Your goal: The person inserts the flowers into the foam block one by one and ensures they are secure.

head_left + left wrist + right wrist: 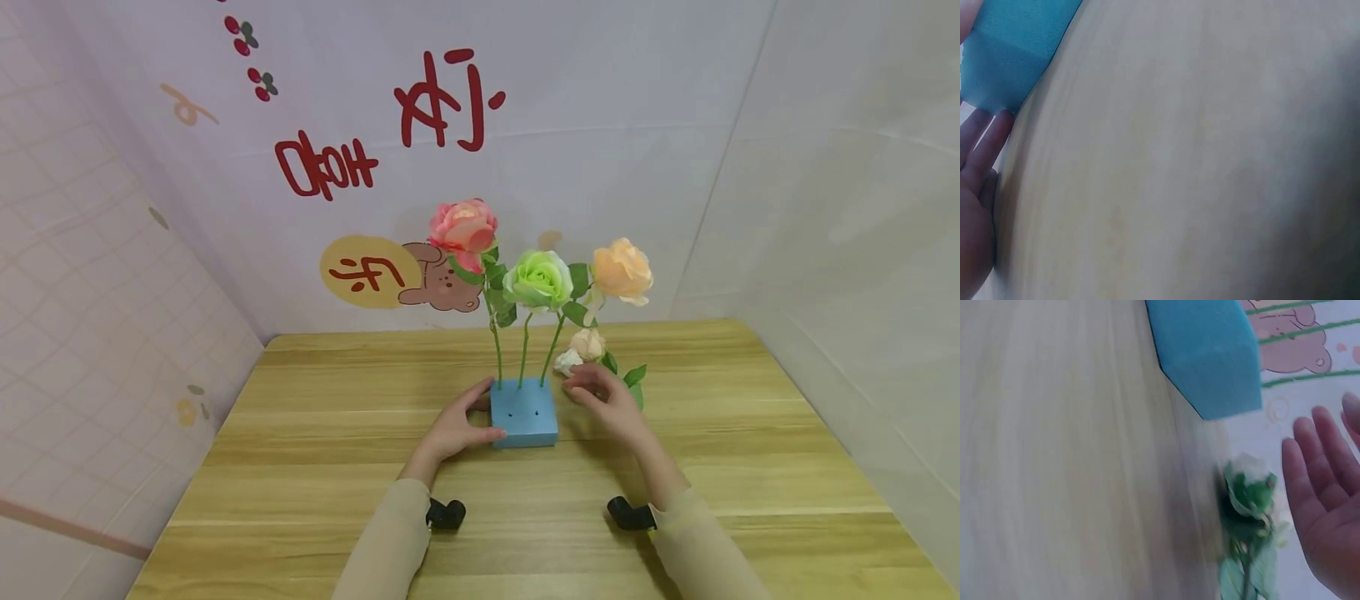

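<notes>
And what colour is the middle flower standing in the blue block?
The middle flower is light green, best seen in the head view.

Long, pale beige sleeves (386,542) are worn, with a stubby black wrist camera (447,515) jutting beside each cuff (414,493).

On my left wrist feed, the left hand (975,206) has two fingertips (1001,126) touching the edge of a blue block (1013,53) just beyond them, and another cropped bit of the hand overlaps it; beside the hand stretches the bench (1147,150), pale wood grain, blurred, darkening well away from the fingers
</notes>
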Action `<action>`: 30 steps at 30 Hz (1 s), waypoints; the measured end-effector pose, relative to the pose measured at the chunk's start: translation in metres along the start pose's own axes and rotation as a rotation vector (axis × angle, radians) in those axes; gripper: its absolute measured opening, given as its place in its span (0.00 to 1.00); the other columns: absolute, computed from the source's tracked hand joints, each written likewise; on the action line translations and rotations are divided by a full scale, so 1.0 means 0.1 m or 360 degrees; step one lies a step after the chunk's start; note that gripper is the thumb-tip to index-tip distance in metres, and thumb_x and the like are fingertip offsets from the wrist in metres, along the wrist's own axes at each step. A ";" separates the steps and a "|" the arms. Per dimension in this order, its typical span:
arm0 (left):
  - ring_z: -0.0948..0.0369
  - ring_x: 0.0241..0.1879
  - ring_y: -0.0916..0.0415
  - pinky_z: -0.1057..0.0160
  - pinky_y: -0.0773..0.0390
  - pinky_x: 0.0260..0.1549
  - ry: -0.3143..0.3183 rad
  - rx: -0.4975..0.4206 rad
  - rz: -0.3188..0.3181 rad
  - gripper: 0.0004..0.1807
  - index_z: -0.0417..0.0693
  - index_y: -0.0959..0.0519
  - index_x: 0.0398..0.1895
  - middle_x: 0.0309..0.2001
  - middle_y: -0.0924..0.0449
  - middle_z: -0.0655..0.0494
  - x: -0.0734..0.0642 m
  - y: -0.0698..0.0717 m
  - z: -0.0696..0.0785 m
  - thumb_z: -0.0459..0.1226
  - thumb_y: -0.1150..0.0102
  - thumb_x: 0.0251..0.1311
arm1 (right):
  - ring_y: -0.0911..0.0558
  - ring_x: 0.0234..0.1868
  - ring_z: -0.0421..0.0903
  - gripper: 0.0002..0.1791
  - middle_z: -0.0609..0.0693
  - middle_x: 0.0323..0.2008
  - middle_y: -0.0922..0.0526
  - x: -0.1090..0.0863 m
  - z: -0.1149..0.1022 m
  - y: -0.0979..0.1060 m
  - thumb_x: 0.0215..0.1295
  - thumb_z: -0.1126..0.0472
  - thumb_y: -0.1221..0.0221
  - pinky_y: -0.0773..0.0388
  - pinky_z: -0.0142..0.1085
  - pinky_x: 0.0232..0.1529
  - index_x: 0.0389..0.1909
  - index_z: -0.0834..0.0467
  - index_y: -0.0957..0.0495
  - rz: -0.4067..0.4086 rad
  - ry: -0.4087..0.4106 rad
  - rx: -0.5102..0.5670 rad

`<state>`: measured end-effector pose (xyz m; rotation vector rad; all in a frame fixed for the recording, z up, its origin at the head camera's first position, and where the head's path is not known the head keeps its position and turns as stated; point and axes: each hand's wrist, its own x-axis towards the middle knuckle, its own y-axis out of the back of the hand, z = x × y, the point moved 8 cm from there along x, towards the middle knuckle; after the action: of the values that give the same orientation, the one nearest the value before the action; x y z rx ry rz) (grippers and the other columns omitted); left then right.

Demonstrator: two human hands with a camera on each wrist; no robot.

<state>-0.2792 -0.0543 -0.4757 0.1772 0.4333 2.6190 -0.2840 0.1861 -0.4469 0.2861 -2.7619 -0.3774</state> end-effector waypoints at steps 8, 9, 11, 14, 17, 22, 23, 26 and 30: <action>0.40 0.63 0.34 0.38 0.45 0.65 -0.0009 0.0028 -0.0006 0.50 0.41 0.44 0.77 0.69 0.35 0.37 0.01 0.00 0.00 0.33 0.26 0.52 | 0.18 0.47 0.47 0.20 0.63 0.47 0.17 -0.19 0.17 0.21 0.72 0.68 0.44 0.23 0.32 0.46 0.63 0.68 0.30 -0.0230 -0.0014 -0.0154; 0.39 0.63 0.34 0.37 0.45 0.65 -0.0013 0.0030 -0.0009 0.50 0.40 0.44 0.77 0.69 0.35 0.37 0.01 -0.01 0.01 0.33 0.26 0.52 | 0.19 0.48 0.47 0.21 0.63 0.47 0.17 -0.22 0.18 0.25 0.73 0.68 0.45 0.23 0.33 0.46 0.63 0.69 0.31 -0.0251 -0.0025 -0.0168; 0.39 0.64 0.34 0.37 0.45 0.65 -0.0008 0.0038 -0.0019 0.50 0.39 0.45 0.77 0.69 0.36 0.37 0.01 -0.01 0.01 0.34 0.26 0.53 | 0.19 0.48 0.45 0.22 0.63 0.48 0.17 -0.29 0.19 0.32 0.73 0.67 0.45 0.23 0.33 0.45 0.65 0.68 0.32 -0.0280 -0.0053 -0.0204; 0.39 0.64 0.34 0.37 0.45 0.65 -0.0006 0.0041 -0.0024 0.50 0.38 0.45 0.77 0.69 0.36 0.36 0.01 -0.02 0.01 0.34 0.27 0.53 | 0.19 0.47 0.43 0.22 0.64 0.48 0.18 -0.37 0.22 0.45 0.73 0.67 0.45 0.23 0.33 0.44 0.65 0.69 0.32 -0.0283 -0.0071 -0.0232; 0.39 0.64 0.34 0.37 0.45 0.65 0.0002 0.0037 -0.0022 0.50 0.39 0.45 0.77 0.69 0.35 0.37 0.01 -0.02 0.00 0.34 0.27 0.53 | 0.19 0.46 0.41 0.21 0.64 0.47 0.18 -0.44 0.20 0.56 0.73 0.68 0.45 0.23 0.32 0.44 0.64 0.69 0.31 -0.0270 -0.0046 -0.0265; 0.39 0.63 0.33 0.36 0.44 0.64 0.0007 0.0008 0.0002 0.50 0.41 0.44 0.77 0.68 0.35 0.37 0.00 -0.01 -0.02 0.34 0.26 0.52 | 0.19 0.46 0.42 0.21 0.64 0.47 0.18 -0.56 0.23 0.72 0.73 0.68 0.45 0.22 0.32 0.43 0.64 0.70 0.31 -0.0268 -0.0073 -0.0323; 0.39 0.63 0.33 0.36 0.44 0.64 0.0006 0.0005 0.0007 0.50 0.41 0.43 0.77 0.69 0.35 0.38 0.00 -0.01 -0.02 0.34 0.26 0.52 | 0.19 0.46 0.42 0.22 0.64 0.47 0.18 -0.58 0.24 0.75 0.73 0.68 0.45 0.22 0.32 0.43 0.64 0.70 0.32 -0.0266 -0.0085 -0.0332; 0.39 0.63 0.33 0.36 0.44 0.64 0.0002 0.0014 0.0012 0.50 0.42 0.43 0.77 0.69 0.35 0.38 -0.01 0.00 0.00 0.34 0.26 0.52 | 0.19 0.45 0.42 0.23 0.64 0.48 0.18 -0.65 0.29 0.84 0.72 0.67 0.44 0.22 0.33 0.42 0.65 0.70 0.32 -0.0259 -0.0145 -0.0344; 0.40 0.64 0.34 0.38 0.44 0.65 0.0029 0.0037 0.0004 0.50 0.44 0.43 0.77 0.70 0.37 0.40 0.00 -0.01 -0.03 0.34 0.26 0.53 | 0.19 0.46 0.41 0.25 0.66 0.49 0.19 -0.72 0.34 0.95 0.72 0.66 0.43 0.23 0.32 0.43 0.65 0.71 0.34 -0.0251 -0.0211 -0.0334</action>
<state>-0.2798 -0.0544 -0.4785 0.1616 0.4702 2.6207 -0.2436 0.3008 -0.4720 0.4410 -2.8042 -0.7459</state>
